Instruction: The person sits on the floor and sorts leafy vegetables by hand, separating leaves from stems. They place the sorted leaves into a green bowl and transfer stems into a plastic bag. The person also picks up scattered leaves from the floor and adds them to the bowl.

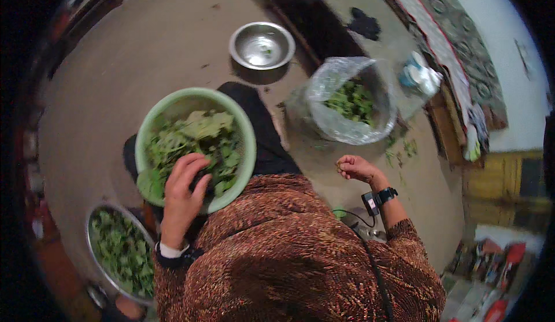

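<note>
A light green plastic colander (249, 148) rests on my lap, filled with leafy greens (208, 127). My left hand (186, 187) reaches over its near side with fingers curved down onto the leaves; whether it grips any is hidden. To the right, my right hand (355, 168) is held above the floor, its thumb and fingers pinched on a small piece of plant. Beyond that hand stands a clear plastic bag (321, 114), its mouth wide, with green leaves (353, 103) inside.
A steel basin (262, 64) with a few leaf bits sits ahead, beside a dark low bench (316, 23). At lower left is a metal-rimmed basin (89, 235) full of greens. Plant scraps (409, 147) lie on the floor at right.
</note>
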`<state>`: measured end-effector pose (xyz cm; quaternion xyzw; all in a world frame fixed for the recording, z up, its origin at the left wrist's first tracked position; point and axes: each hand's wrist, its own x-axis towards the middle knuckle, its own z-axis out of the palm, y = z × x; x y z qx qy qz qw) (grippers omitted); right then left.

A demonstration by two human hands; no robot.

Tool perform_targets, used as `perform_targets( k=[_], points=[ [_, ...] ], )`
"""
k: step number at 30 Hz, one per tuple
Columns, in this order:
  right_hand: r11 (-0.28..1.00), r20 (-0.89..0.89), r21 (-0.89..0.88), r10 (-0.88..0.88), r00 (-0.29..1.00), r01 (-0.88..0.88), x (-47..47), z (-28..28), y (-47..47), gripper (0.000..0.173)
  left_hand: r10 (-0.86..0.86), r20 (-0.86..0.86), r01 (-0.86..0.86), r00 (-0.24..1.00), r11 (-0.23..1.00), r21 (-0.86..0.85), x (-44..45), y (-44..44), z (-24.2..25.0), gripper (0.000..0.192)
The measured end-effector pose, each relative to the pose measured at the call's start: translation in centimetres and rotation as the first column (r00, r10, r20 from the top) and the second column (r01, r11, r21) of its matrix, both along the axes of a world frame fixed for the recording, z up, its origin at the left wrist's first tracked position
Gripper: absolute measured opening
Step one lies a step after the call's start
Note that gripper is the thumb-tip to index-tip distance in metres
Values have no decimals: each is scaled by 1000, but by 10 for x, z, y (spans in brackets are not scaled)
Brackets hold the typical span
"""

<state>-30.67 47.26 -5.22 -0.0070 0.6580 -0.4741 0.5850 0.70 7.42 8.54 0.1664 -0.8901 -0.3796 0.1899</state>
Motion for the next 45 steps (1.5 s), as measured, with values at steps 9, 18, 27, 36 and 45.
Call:
perform_targets(
  k=[9, 18, 27, 36, 45],
  points=[
    [46, -102, -247, -995, 21, 968, -103, -51, 207, 37, -26, 254, 104, 967, 949, -298, -13, -2, -7, 56],
    [506, 267, -623, -579, 770, 596, -43, 14, -1, 27, 8, 50, -1, 999, 989, -148, 9, -11, -10, 26],
    [803, -546, -375, 213, 810, -464, 38, 127, -197, 20, 104, -48, -104, 993, 995, -3, 30, -8, 2, 24],
    [509, -933, -156, 206, 296, -847, 122, 122, -305, 33, 143, -106, -133, 984, 986, 100, 34, -9, 3, 23],
    [667, -919, -321, -46, 392, -673, 104, 126, -310, 35, 302, -120, -233, 946, 889, 394, 33, -15, -7, 17]
  ],
)
